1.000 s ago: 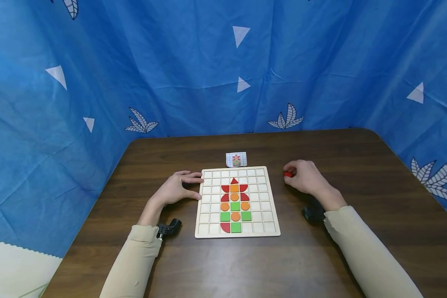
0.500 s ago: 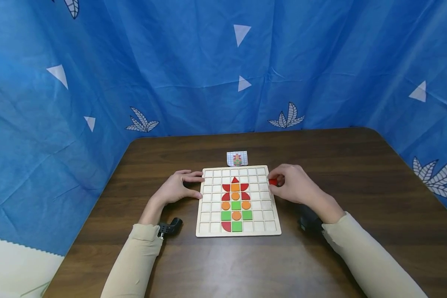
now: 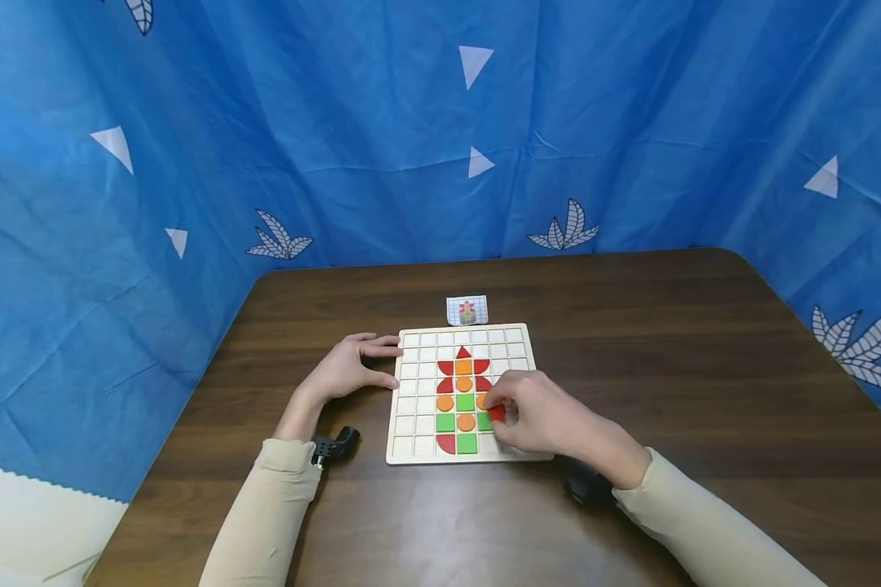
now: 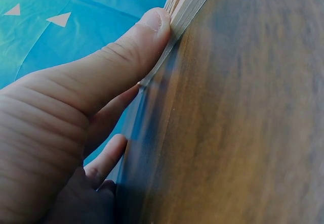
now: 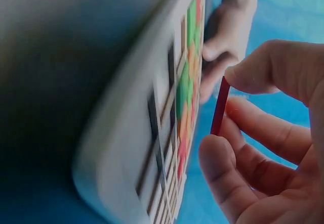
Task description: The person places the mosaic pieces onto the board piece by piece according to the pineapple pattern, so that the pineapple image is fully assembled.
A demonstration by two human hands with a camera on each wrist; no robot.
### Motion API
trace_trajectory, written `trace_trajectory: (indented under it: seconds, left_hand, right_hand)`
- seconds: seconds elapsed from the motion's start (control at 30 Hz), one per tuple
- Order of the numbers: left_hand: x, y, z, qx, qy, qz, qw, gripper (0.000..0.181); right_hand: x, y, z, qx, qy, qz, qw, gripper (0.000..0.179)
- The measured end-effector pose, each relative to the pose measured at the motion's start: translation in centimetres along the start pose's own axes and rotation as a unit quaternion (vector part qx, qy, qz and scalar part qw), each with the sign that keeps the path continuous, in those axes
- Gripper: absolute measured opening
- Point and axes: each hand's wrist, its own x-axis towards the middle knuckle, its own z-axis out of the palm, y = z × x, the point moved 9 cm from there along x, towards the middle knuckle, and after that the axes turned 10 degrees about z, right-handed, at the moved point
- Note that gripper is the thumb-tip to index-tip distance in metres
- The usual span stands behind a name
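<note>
A pale gridded board (image 3: 414, 383) lies on the table, with red, orange and green flat pieces set in its middle columns. My left hand (image 3: 341, 371) rests at the board's left edge, fingers fairly straight; in the left wrist view the thumb (image 4: 136, 42) touches the board's side. Over the lower right part of the board, my right hand (image 3: 539, 412) pinches a red tile (image 5: 220, 105) between thumb and a fingertip. The tile is seen edge-on in the right wrist view, apart from the board. That hand covers some lower right cells.
A small printed card (image 3: 467, 311) with a similar coloured pattern lies just behind the board. The brown wooden table (image 3: 668, 326) extends to both sides. A blue curtain (image 3: 382, 122) hangs behind it. Black wrist devices (image 3: 335, 446) sit near both wrists.
My right hand has moved left and toward me with the red tile, from the table at the board's right to over the board. The left hand has stayed in place.
</note>
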Motion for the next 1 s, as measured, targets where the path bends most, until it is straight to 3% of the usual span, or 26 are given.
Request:
trace_trajectory:
  seconds: [0.27,1.0]
  left_hand:
    - [0.2,0.0,0.0,0.008,-0.002,0.000,1.0000,0.062]
    - [0.1,0.0,0.0,0.009,0.001,-0.007,0.9999,0.061]
  right_hand:
    - [-1.1,-1.6,1.7,-0.042,0.029,-0.053,0.9973,0.010]
    - [-1.6,-2.6,3.0,-0.076,-0.005,-0.049,0.9959,0.008]
